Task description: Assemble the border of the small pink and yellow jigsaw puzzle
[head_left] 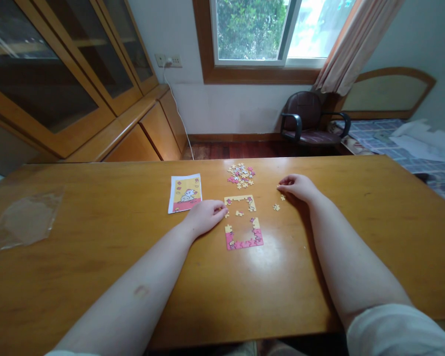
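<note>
In the head view, a jigsaw border lies in two parts on the table: a yellow upper part [241, 198] and a mostly pink lower part [244, 244]. Between them is a loose yellow puzzle piece [239, 213]. My left hand [207, 216] rests by the border's left side, fingers closed at a small yellow piece [227, 214]. To the right, my right hand [298, 186] pinches a small piece [279, 187], mostly hidden by the fingertips. Two loose pieces, one yellow [283, 197] and one patterned [276, 207], lie just below it.
A heap of mixed pieces [242, 174] lies beyond the border. The picture sheet [186, 190] with a white animal is behind my left hand. A clear plastic bag [25, 222] lies at the table's left. Beyond the table [292, 287] stand a cabinet [129, 133] and an armchair [307, 118].
</note>
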`<state>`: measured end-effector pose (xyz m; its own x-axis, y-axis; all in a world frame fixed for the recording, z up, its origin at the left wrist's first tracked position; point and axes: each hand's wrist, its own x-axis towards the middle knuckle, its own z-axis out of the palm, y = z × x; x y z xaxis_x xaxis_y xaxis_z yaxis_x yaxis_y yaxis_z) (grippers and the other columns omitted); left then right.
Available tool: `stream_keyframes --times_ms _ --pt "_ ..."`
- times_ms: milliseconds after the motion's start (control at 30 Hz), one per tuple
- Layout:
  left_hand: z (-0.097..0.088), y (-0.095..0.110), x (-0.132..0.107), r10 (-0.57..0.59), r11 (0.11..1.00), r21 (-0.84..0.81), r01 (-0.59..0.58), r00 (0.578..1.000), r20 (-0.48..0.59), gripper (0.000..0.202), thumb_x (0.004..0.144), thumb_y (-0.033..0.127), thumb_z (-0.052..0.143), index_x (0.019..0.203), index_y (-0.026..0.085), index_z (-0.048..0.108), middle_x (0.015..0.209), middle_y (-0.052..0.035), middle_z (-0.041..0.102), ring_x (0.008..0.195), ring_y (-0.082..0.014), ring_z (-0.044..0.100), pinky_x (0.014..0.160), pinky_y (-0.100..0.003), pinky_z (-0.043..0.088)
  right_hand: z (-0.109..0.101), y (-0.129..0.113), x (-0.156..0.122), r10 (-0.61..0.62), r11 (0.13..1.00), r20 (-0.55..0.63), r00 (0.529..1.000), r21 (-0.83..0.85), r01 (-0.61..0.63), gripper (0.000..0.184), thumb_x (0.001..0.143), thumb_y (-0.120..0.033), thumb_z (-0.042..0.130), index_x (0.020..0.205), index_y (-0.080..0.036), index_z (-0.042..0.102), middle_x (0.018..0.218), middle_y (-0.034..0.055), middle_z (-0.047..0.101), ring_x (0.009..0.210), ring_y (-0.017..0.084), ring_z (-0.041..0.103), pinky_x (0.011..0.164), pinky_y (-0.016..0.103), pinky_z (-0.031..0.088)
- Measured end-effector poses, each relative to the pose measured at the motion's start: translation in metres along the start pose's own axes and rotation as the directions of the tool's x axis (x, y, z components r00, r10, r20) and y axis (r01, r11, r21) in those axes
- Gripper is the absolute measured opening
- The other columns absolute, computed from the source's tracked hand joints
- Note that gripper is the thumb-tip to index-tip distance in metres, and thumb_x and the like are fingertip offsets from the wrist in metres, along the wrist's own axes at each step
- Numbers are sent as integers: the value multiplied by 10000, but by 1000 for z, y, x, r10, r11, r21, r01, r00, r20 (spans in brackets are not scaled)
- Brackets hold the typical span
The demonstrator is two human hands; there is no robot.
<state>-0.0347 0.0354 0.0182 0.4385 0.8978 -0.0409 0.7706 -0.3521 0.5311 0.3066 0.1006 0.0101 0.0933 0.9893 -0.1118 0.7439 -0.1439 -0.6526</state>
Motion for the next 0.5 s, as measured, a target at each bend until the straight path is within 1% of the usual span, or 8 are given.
stream_keyframes --times_ms 67,233,400,500 --pt "0 1 0 1 1000 0 -1 1000 1 304 879 409 442 836 219 676 840 -21 703 780 -189 614 652 -276 398 0 -1 0 13 1000 10 1000 -3 -13 239 648 -304 767 810 -146 692 684 31 674 563 120 574 499 215 394" --pt "-1 1 0 2 1000 8 -2 1000 6 302 877 407 444 826 217 674 840 -24 706 782 -193 617 645 -275 393 4 -1 4 40 999 49 998 -36 -38 198 670 -306 760 767 -155 677 647 28 671 538 120 577 465 211 386" --pt "0 0 0 6 1000 2 -6 1000 6 303 878 409 443 822 220 672 832 -18 706 775 -189 617 642 -272 395 9 -3 5 23 997 147 989 67 -33 171 694 -261 748 766 -150 639 623 26 667 498 110 574 452 202 408" --pt "0 1 0 3 1000 6 -3 1000 5 306 876 411 441 824 220 674 835 -19 706 777 -191 615 645 -272 399 11 -5 4 5 994 165 986 107 -23 179 687 -233 755 769 -150 619 605 14 651 487 100 566 445 192 410"
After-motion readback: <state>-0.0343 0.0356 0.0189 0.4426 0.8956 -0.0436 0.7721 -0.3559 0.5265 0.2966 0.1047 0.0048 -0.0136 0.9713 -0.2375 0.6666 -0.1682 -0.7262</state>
